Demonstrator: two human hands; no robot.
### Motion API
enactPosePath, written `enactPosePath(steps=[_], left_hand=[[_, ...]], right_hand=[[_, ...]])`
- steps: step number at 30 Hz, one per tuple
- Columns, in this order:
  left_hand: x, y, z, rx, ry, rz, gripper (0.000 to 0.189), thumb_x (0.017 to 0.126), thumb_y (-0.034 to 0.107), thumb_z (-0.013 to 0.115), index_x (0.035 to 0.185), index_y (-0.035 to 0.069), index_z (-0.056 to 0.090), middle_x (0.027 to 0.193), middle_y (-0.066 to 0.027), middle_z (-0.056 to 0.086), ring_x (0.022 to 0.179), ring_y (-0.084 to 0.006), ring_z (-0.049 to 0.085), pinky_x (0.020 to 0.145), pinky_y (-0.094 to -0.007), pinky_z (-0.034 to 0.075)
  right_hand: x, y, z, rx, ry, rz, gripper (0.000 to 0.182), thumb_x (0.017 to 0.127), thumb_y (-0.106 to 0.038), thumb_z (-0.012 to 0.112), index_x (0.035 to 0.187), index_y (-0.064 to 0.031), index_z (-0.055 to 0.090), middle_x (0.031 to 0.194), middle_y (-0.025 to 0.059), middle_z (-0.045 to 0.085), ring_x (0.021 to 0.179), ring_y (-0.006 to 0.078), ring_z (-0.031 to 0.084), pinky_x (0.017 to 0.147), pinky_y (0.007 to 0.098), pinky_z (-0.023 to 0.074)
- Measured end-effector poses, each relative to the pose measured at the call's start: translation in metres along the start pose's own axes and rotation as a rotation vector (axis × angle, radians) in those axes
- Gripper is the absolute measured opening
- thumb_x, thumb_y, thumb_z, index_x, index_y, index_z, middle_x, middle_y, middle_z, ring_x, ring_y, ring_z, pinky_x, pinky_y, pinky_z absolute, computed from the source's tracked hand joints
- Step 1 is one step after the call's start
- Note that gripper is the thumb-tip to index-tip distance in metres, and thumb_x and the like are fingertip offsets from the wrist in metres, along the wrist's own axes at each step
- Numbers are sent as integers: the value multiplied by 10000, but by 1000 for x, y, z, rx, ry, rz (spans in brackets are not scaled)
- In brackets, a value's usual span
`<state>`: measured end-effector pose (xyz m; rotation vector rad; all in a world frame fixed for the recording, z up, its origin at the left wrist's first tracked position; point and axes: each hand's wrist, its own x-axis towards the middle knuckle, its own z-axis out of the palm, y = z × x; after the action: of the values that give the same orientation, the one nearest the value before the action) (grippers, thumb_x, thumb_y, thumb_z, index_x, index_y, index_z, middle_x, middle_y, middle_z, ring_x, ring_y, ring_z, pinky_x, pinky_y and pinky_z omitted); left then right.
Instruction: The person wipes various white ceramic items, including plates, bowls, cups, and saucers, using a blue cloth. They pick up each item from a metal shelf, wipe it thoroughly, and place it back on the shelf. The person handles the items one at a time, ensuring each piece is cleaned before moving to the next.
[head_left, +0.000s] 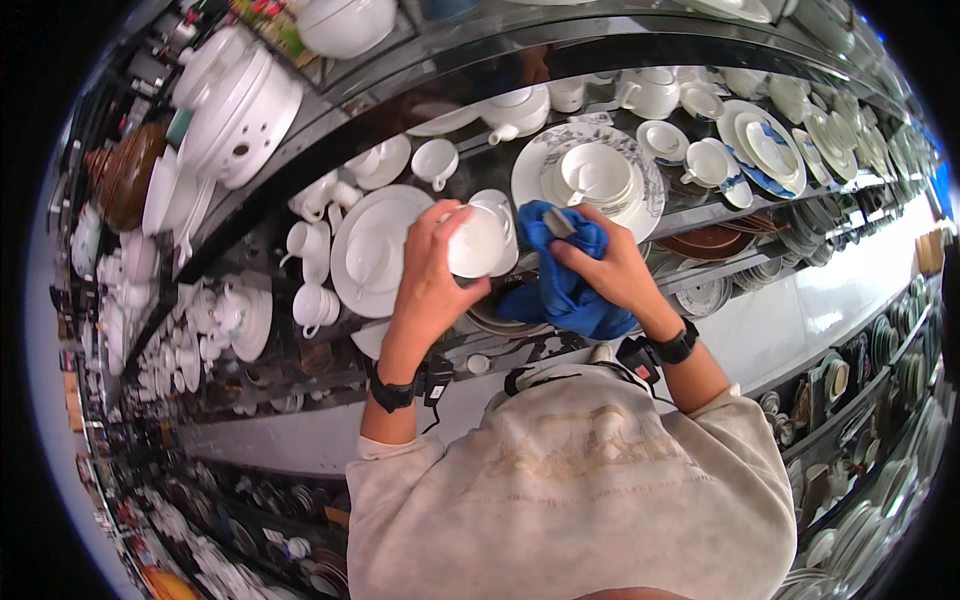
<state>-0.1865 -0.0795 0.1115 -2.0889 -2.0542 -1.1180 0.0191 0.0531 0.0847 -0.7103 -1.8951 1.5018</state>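
A small white cup or bowl (478, 241) is held in my left hand (427, 289), thumb below and fingers over its upper side. Bunched in my right hand (615, 262) is a blue cloth (574, 296), its loose end hanging over the shelf edge. A small grey piece (557, 223), perhaps the cloth's tag, sticks up near my thumb. The cloth and the cup are apart. Partly hidden behind the cup lies a white oval saucer (508, 251). Left of my left hand, a large white plate (351, 281) carries a bowl with a spoon (361, 289).
A patterned plate (529, 169) with a stacked bowl (592, 169) stands beyond the cloth. White cups (311, 306) and a teapot (521, 116) crowd the glass shelf. An upper shelf's dark edge (480, 79) crosses above. More loaded shelves (847, 397) stand behind me across the aisle.
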Motion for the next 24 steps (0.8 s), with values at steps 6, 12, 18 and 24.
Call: enactPosePath(steps=[6,12,18,24], left_hand=[[-41,14,-10,-71,3,130,922,522,4,844,1326,121,408,1359,-143,472,1242,-378,462,1032,-446,413],[-78,1,-25,-205,5,-227,909,551,174,911,1314,90,425,1326,-124,512,1155,-346,543,981,-414,465],[-111,-12,-30,-182,22,-392,870,538,239,936,1235,54,448,1171,-132,559,1105,-356,584,917,-422,489],[-133,-13,-37,-137,-198,-410,868,590,409,894,1208,13,430,1072,-203,609,988,-401,622,840,-430,523]], right_hand=[[16,12,56,121,-373,146,417,819,-227,730,1147,4,620,892,91,690,801,124,612,734,296,515],[20,12,93,30,-543,200,416,783,-178,731,1147,3,642,960,126,698,857,181,662,785,320,524],[20,-1,121,-389,-457,-185,465,754,-224,760,1143,-6,631,924,203,674,852,377,658,765,406,522],[13,-9,142,-724,-453,-605,506,610,-199,818,1061,-75,624,894,102,639,781,302,660,638,387,527]])
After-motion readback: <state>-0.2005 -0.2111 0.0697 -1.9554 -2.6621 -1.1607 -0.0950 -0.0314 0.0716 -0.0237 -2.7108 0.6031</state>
